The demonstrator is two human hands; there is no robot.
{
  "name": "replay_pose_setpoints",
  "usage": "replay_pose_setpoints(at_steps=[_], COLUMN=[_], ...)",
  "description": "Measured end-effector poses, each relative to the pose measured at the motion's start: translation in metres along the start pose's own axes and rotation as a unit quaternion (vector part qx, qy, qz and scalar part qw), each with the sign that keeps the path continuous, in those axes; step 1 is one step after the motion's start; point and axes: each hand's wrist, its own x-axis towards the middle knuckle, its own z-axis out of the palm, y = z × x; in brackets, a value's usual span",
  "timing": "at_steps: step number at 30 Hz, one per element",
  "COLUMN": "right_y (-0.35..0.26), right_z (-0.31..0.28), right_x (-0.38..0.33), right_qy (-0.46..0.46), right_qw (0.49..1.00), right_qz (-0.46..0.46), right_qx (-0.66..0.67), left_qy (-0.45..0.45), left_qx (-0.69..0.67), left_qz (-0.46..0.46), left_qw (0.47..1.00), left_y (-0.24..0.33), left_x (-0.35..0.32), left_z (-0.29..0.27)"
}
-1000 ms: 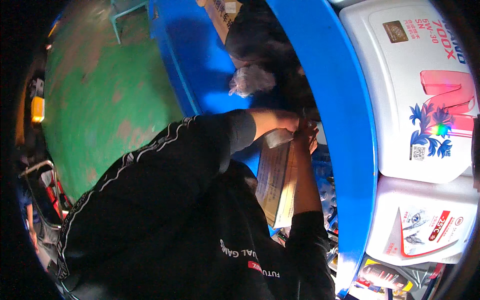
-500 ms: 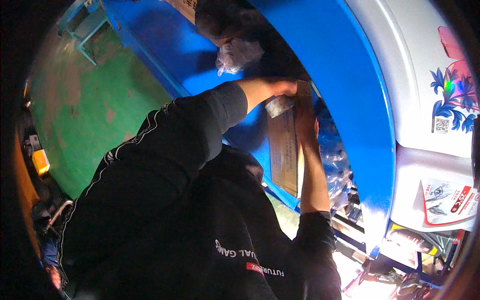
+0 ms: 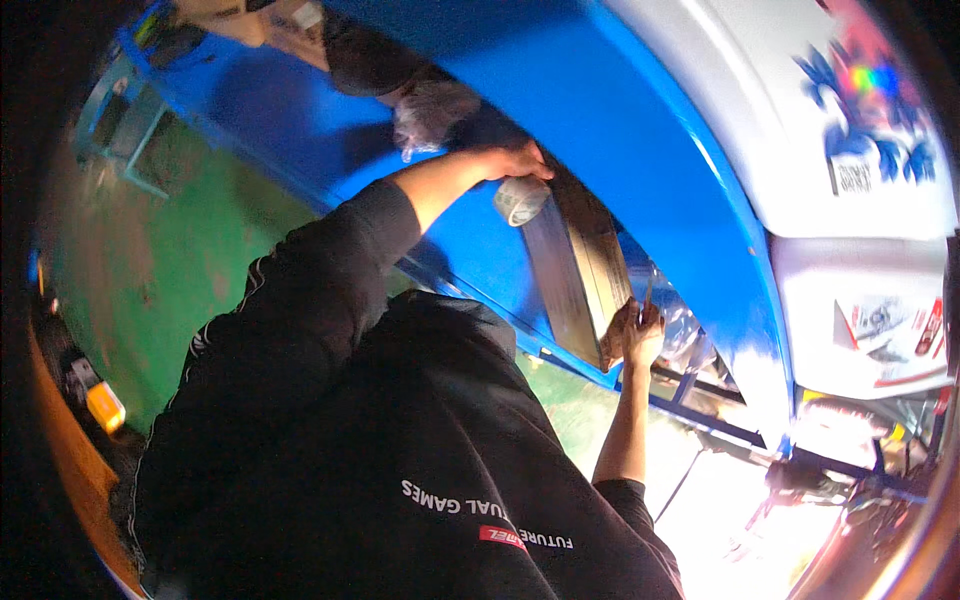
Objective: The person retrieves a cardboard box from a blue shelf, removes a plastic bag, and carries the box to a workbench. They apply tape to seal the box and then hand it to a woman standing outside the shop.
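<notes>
A long brown cardboard box (image 3: pixel 588 262) lies aslant on the blue work surface. At its far end my left hand (image 3: pixel 515 162) is closed around a roll of clear tape (image 3: pixel 522 201), fingers reaching over to the box. My right hand (image 3: pixel 638 335) is at the box's near right corner, touching its edge. Its fingers look apart, though blur and shade hide part of them. A thin upright shape stands by those fingers; whether it is a finger or a slim object, I cannot make out.
A crumpled clear plastic bag (image 3: pixel 430 115) lies beyond my left hand. Clear plastic wrap (image 3: pixel 685 335) sits right of the box, under a curved blue panel (image 3: pixel 640 130). White printed packages (image 3: pixel 860 310) stand at the right. A light blue stool (image 3: pixel 135 130) is on the green floor (image 3: pixel 190 210).
My right hand has slid from the far part of the box toward me, to its near corner. My left hand stays at the far end with the tape roll. The whole view has shifted.
</notes>
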Motion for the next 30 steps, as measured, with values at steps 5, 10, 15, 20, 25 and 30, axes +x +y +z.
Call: replay_pose_setpoints(at_steps=[5, 10, 15, 20, 25, 30], right_y=[0.025, 0.038, 0.042, 0.014, -0.013, -0.037], right_z=[0.006, 0.022, 0.028, 0.074, 0.104, 0.086], right_x=[-0.040, -0.030, -0.075, -0.124, -0.133, -0.121], right_qy=[-0.019, 0.032, 0.093, 0.170, 0.175, 0.232], right_qw=[0.996, 0.990, 0.829, 0.640, 0.557, 0.530], right_qz=[0.086, 0.117, 0.301, 0.446, 0.473, 0.425], right_qx=[0.028, 0.070, 0.461, 0.602, 0.659, 0.696], left_qy=[-0.009, -0.005, 0.002, 0.017, 0.029, 0.043], left_qx=[0.033, 0.059, 0.065, 0.064, 0.068, 0.067], left_qz=[-0.004, -0.022, -0.043, -0.064, -0.063, -0.054], left_qw=[0.999, 0.998, 0.997, 0.996, 0.995, 0.995], left_y=[-0.001, -0.005, -0.012, -0.022, -0.030, -0.038], left_x=[0.011, 0.013, 0.011, 0.012, 0.022, 0.023], left_z=[-0.004, -0.020, -0.045, -0.057, -0.043, -0.042])
